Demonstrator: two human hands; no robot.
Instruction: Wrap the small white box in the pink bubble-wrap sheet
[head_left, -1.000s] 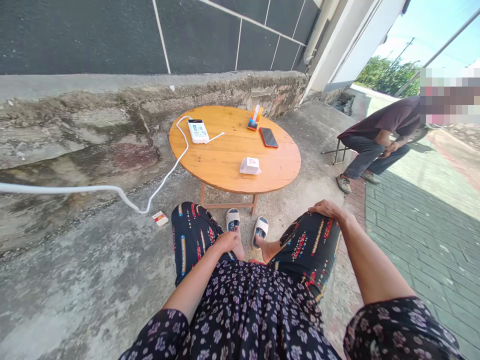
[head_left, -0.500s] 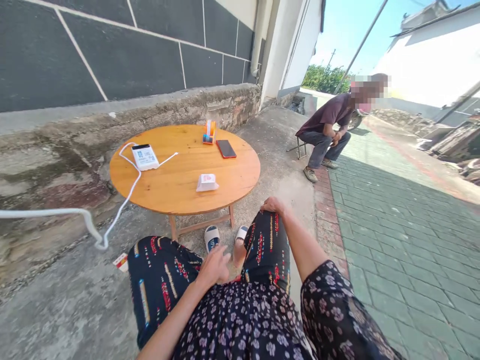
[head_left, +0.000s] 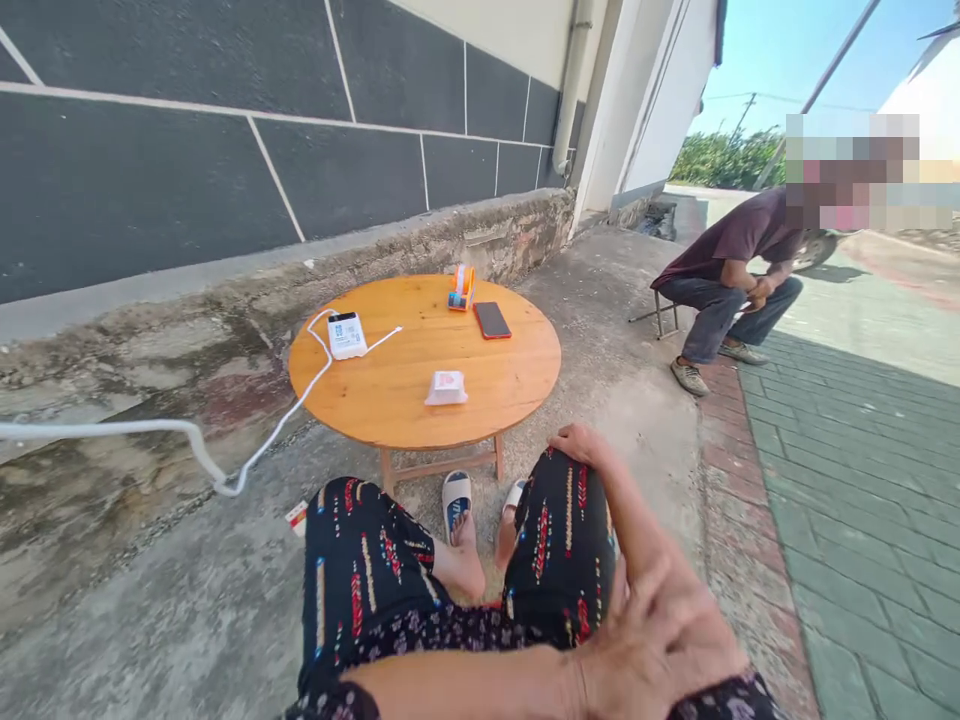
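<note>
My left hand (head_left: 660, 630) reaches across my body and lies over my right forearm near the elbow. Its fingers look loosely spread, partly blurred, and I see no object in them. My right hand (head_left: 577, 443) rests palm down on my right knee, fingers lying over the patterned black trousers (head_left: 559, 520). Beyond my knees stands a round wooden table (head_left: 390, 400). On it are a small white wrapped packet (head_left: 447, 387), a phone with a red edge (head_left: 492, 320), an orange and blue tape dispenser (head_left: 463, 287) and a white box-shaped device (head_left: 346, 336) with a white cable.
The white cable (head_left: 277, 440) hangs off the table's left side and runs out leftward. A low stone ledge and dark tiled wall (head_left: 187, 180) stand behind. At the right, another person (head_left: 750, 250) sits on a low stool. A red and white packet (head_left: 297, 518) lies on the concrete.
My left hand has moved from between my thighs across to my right forearm. My right hand stays on the knee. The view has turned left, so things appear shifted to the right.
</note>
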